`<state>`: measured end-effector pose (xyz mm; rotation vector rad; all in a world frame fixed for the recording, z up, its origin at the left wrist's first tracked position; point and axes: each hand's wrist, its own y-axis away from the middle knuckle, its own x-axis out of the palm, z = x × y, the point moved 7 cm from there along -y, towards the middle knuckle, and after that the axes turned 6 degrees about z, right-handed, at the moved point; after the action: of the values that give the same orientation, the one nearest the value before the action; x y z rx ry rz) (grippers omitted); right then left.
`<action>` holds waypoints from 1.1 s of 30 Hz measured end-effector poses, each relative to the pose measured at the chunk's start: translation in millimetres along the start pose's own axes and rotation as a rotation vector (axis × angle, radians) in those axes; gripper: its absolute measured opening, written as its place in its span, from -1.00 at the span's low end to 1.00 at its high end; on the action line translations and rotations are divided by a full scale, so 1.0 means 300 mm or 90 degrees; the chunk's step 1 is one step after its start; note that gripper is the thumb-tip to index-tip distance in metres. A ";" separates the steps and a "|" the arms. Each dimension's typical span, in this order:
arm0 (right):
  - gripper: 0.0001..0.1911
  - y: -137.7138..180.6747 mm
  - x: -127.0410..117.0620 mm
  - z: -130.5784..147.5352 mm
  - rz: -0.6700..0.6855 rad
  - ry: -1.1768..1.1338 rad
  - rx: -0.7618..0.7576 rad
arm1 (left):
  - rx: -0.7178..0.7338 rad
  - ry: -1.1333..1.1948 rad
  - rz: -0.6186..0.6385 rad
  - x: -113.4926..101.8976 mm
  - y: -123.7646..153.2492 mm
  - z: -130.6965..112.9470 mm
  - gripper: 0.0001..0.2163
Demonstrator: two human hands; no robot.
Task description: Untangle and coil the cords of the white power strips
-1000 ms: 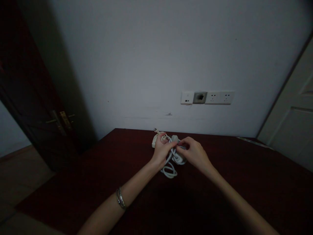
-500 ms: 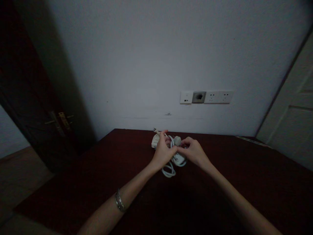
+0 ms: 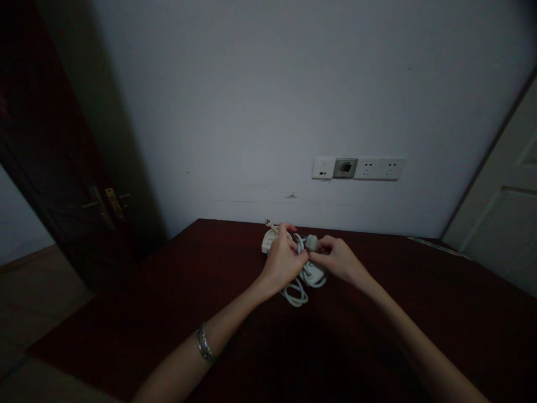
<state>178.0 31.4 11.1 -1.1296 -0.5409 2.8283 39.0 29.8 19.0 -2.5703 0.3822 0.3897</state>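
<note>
A white power cord (image 3: 296, 302) lies in loose loops on the dark red table. My left hand (image 3: 282, 260) curls around the bundled cord, thumb pressed in from the right. Close against it, my right hand (image 3: 342, 260) is closed in a pinch on the cord beside a grey-white plug (image 3: 311, 242); its fingertips partly hide the grip. Below the two thumbs rests a white power strip end (image 3: 314, 274) with cord looped around it. Another off-white piece (image 3: 267, 245) shows left of my left hand, with a small pronged plug (image 3: 268, 223) above it.
The dark red tabletop (image 3: 201, 263) meets a pale wall carrying a row of sockets (image 3: 377, 168). A dark door with a handle (image 3: 113, 202) stands at left, a pale door (image 3: 507, 224) at right. A flat strip (image 3: 438, 247) lies along the table's right back edge.
The whole view has shifted slightly, moving the hands and cord a little right in the picture. Both hands keep their hold, and the plug still shows between them.
</note>
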 end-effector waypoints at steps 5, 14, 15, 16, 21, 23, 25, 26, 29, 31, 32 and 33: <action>-0.84 -0.004 -0.001 -0.002 0.043 -0.065 -0.007 | -0.013 0.130 -0.010 0.015 0.001 0.016 -0.62; -0.81 -0.011 0.017 -0.011 0.050 -0.204 -0.049 | -0.046 0.312 -0.051 0.016 -0.012 0.029 -0.59; -0.80 -0.012 0.016 -0.010 0.044 -0.208 -0.055 | -0.051 0.322 -0.052 0.016 -0.011 0.027 -0.59; -0.81 -0.013 0.015 -0.008 0.037 -0.208 -0.061 | -0.055 0.332 -0.056 0.015 -0.010 0.024 -0.60; -0.86 -0.010 0.005 0.010 0.008 -0.191 -0.090 | -0.051 0.359 -0.090 0.013 -0.003 0.023 -0.62; -0.87 -0.008 0.000 0.016 0.008 -0.195 -0.093 | -0.045 0.362 -0.103 0.011 -0.006 0.031 -0.63; -0.86 -0.005 -0.002 0.023 0.027 -0.224 -0.106 | -0.034 0.364 -0.120 0.003 -0.013 0.042 -0.63; -0.84 -0.005 -0.003 0.025 0.039 -0.247 -0.110 | -0.028 0.363 -0.127 -0.003 -0.017 0.048 -0.63; -0.78 -0.007 -0.006 0.016 0.045 -0.310 -0.085 | -0.015 0.356 -0.132 -0.014 -0.029 0.057 -0.65; -0.74 -0.009 -0.010 0.007 0.019 -0.345 -0.065 | -0.012 0.354 -0.115 -0.013 -0.034 0.055 -0.66; -0.73 -0.010 -0.013 0.005 -0.002 -0.361 -0.060 | -0.012 0.353 -0.104 -0.010 -0.036 0.052 -0.66; -0.72 -0.011 -0.015 0.005 -0.024 -0.374 -0.059 | -0.014 0.352 -0.092 -0.008 -0.037 0.048 -0.66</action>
<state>180.1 33.2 16.2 -0.2626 -0.7124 3.1052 37.7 46.8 12.7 -2.6751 0.3780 -0.3823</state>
